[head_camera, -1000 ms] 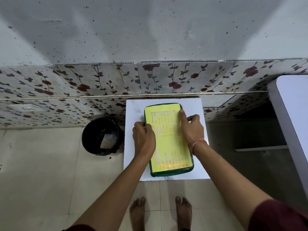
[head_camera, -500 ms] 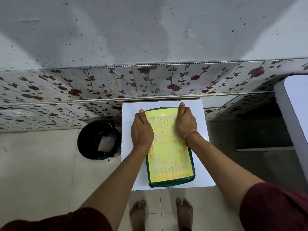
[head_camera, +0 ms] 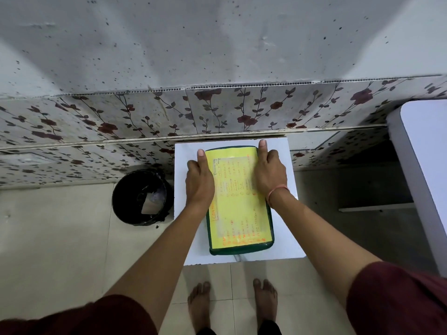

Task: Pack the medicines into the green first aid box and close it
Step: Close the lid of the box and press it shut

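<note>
The green first aid box lies shut on a small white table, its lid covered by a yellow sheet with orange writing. My left hand grips the box's left side near the far end, thumb stretched forward along the edge. On the opposite side my right hand, with a pink wristband, holds the right edge the same way. No medicines are visible outside the box.
A black bin stands on the tiled floor left of the table. The floral-tiled wall runs right behind the table. A white counter juts in at right. My bare feet are below the table's front edge.
Both hands slid from the box's middle toward its far end along the two sides. The view has tilted slightly; the box stays flat on the table.
</note>
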